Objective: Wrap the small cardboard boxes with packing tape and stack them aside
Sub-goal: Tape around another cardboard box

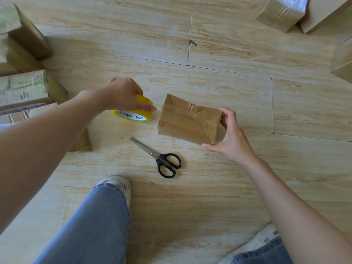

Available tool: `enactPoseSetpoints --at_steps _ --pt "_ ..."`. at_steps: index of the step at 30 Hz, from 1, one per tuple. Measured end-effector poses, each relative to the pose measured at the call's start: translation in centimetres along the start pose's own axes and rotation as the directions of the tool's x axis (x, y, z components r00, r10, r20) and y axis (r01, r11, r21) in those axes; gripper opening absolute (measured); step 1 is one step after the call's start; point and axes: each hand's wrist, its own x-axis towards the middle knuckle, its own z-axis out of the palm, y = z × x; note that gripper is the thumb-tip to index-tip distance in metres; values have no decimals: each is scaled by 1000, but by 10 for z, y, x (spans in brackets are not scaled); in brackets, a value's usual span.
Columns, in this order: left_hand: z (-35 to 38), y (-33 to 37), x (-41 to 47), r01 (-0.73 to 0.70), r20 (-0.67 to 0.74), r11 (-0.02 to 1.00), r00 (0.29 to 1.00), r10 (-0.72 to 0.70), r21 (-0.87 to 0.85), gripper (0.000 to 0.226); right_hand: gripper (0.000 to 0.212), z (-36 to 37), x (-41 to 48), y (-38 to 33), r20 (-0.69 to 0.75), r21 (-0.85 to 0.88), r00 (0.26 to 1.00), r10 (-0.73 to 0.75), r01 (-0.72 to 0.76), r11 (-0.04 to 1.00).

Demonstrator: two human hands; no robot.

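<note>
A small cardboard box covered in brown packing tape lies on the wooden floor at the centre. My right hand grips its right end, thumb at the near corner and fingers on the far side. Left of the box, my left hand grips the top of a yellow roll of packing tape that stands on the floor. Black-handled scissors lie shut on the floor just in front of the box.
Several plain cardboard boxes are piled at the left edge. Taped boxes sit at the top right, and another box at the right edge. My jeans-clad legs and a white shoe fill the near floor.
</note>
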Motion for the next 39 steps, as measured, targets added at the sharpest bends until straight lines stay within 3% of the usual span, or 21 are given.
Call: enactPoseSetpoints --at_steps 6,9,11,13,17,20,23,26,29,31,34,37,39 --pt "7 1 5 -15 -35 1000 999 15 0 49 113 -3 -3 -7 30 -9 999 22 -22 1000" --pt "8 1 6 -17 -45 1000 999 17 12 51 126 -8 -10 -16 40 -5 998 44 -44 999" --pt "10 0 7 -13 -47 1000 999 13 5 51 131 -10 -14 -33 -57 -56 998 -6 3 998" --pt "11 0 8 -11 -49 1000 999 11 0 51 131 -4 -12 -58 -102 -221 986 -132 107 969" --pt "11 0 7 -6 -50 1000 999 7 7 56 135 22 16 -114 106 -519 970 -220 243 819" --pt "11 -1 5 11 -65 1000 998 -11 -3 58 136 40 40 -136 250 -639 961 -115 253 726" --pt "9 -1 2 5 -31 999 1000 -6 -31 59 121 47 50 -143 254 -683 967 -13 189 705" --pt "-4 -10 -4 11 124 970 992 19 -243 59 98 41 49 -143 243 -624 967 -75 215 751" --pt "-23 -19 -18 24 239 879 966 103 -477 38 93 24 46 -136 209 -493 966 -151 237 837" --pt "-36 -20 -27 -8 243 897 962 128 -441 39 92 16 45 -131 185 -411 965 -184 246 878" --pt "-58 -16 -31 -99 133 929 979 155 -357 65 95 12 40 -127 148 -311 969 -198 236 921" --pt "-70 -11 -31 -103 47 974 992 114 -200 61 95 9 36 -124 106 -231 974 -198 218 948" --pt "-68 -11 -32 -25 -45 999 999 24 -32 55 97 6 34 -122 84 -172 975 -206 218 961"
